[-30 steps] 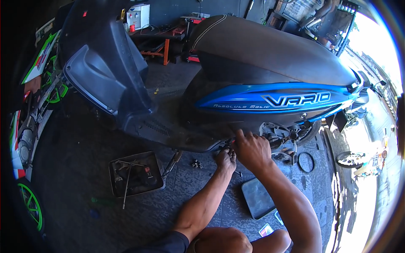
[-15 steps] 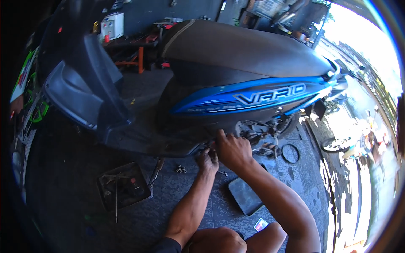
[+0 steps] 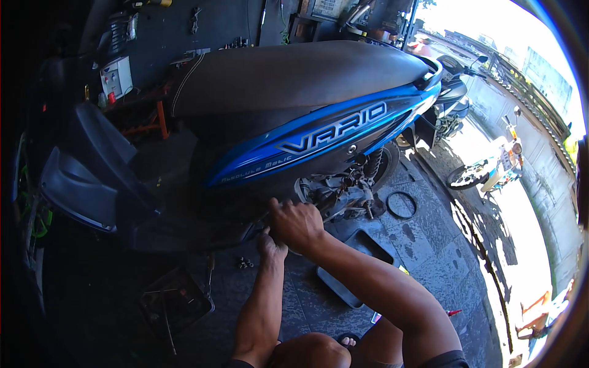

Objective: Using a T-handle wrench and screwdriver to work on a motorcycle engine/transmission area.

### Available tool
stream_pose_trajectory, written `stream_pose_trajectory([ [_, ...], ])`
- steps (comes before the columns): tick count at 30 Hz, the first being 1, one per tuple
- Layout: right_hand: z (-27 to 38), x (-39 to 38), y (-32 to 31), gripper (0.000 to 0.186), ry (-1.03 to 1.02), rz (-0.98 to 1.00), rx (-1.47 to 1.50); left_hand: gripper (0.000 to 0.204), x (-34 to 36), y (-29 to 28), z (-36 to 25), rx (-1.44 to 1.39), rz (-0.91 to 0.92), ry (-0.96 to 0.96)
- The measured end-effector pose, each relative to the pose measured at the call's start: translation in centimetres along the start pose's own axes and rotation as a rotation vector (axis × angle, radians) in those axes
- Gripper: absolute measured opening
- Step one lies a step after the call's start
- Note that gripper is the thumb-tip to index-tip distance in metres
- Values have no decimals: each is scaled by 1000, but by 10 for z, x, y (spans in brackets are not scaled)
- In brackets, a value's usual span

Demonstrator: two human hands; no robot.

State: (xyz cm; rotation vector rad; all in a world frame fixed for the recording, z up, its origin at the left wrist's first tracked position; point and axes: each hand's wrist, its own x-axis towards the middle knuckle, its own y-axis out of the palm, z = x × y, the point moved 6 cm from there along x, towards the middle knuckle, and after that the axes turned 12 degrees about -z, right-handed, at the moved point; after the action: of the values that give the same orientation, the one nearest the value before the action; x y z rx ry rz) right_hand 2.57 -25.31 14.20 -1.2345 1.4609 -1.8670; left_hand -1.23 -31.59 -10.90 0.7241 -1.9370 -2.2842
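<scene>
A scooter with blue and dark side panels and a brown seat stands side-on in front of me. Both my hands are close together at its lower edge, just ahead of the exposed engine parts. My left hand is the lower one, its fingers curled up against the underside. Directly above and to the right, my right hand is closed with the knuckles raised. Whatever lies in their grip is hidden by the fingers and the dark shadow there.
On the floor lie a dark tray with a thin rod across it, some small metal parts, another shallow tray partly behind my right forearm, and a black ring. An orange motorbike stands in sunlight at right.
The view has swung right, so the scooter sits further left and more of the sunlit yard shows. My hands stay together at the scooter's lower edge; a metal tool end below them no longer shows.
</scene>
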Motion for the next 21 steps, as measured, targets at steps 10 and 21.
stream_pose_trajectory([
  [10,13,5,9,32,91,68,65,46,3,-21,-34,-107,-2,36],
  [21,-4,-6,-14,36,-62,-220,63,49,-29,31,11,20,-105,-22],
])
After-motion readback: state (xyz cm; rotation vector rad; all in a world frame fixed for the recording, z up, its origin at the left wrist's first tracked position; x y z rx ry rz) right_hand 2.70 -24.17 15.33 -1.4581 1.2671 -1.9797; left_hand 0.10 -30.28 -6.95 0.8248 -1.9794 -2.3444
